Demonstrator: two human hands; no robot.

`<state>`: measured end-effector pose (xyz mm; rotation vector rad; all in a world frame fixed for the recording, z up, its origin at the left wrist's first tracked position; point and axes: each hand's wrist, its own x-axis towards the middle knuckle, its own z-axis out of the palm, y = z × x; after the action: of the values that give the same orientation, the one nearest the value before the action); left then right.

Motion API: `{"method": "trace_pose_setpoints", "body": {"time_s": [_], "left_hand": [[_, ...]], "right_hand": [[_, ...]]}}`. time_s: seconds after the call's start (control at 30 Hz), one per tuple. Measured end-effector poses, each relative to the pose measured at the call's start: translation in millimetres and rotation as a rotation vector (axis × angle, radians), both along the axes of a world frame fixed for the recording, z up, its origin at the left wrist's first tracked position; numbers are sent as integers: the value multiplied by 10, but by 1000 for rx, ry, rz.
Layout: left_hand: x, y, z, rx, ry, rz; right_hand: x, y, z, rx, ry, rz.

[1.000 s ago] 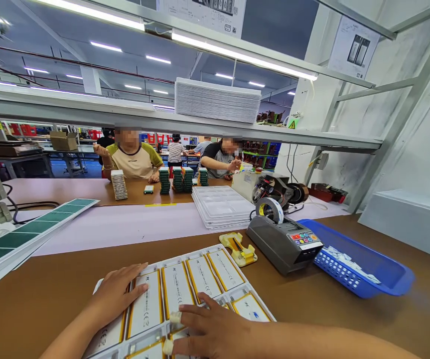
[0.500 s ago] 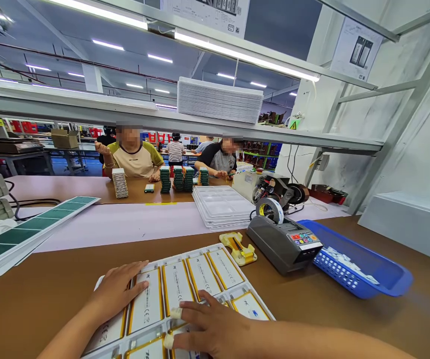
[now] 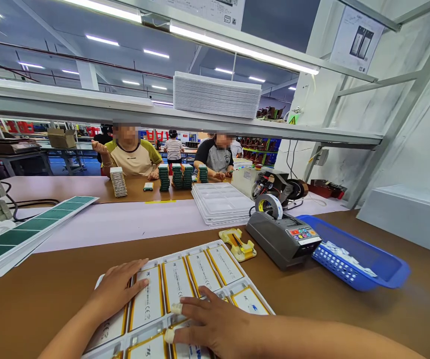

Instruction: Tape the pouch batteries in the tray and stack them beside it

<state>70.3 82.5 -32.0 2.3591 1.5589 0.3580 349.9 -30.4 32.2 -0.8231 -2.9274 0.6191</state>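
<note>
Both hands are flat on a white tray (image 3: 215, 248) of flat battery cells sitting on the brown tabletop (image 3: 50, 289) right in front of the person. Left hand (image 3: 119, 291) lies palm-down with fingers spread over the cell at the tray's left end — nothing pinched, so that grip is apart. Right hand (image 3: 215, 326) rests on the near row, fingers splayed and pointing toward 9 o'clock, white tape on two fingertips; also not clamped on anything.

The cells (image 3: 177, 281) run with their long axis roughly from 6 to 12 o'clock, tilted slightly, side by side across the tray. The uncovered ones sit at about 1 o'clock from the right hand, which is the nearer hand to them.

Writing: I can make out a CE mark and some small print on the silver faces, with yellow edging — the rest is too small to read.

At 2 o'clock there's a tape dispenser (image 3: 284, 239), with a blue basket (image 3: 360, 267) just beyond it.
</note>
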Motion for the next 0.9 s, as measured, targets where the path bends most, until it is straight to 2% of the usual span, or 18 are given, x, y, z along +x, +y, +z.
{"method": "trace_pose_setpoints", "body": {"time_s": [0.37,0.63,0.8,0.9], "left_hand": [[23,-24,54,-17,-3,13],[28,-18,65,-31,-3,4],[24,-19,77,-26,-14,8],[17,-12,76,-15,-25,7]], "right_hand": [[10,18,-32,-34,13,-1],[8,13,-35,0,19,0],[5,6,-28,68,-1,-9],[40,-7,-12,180,8,-12]]}}
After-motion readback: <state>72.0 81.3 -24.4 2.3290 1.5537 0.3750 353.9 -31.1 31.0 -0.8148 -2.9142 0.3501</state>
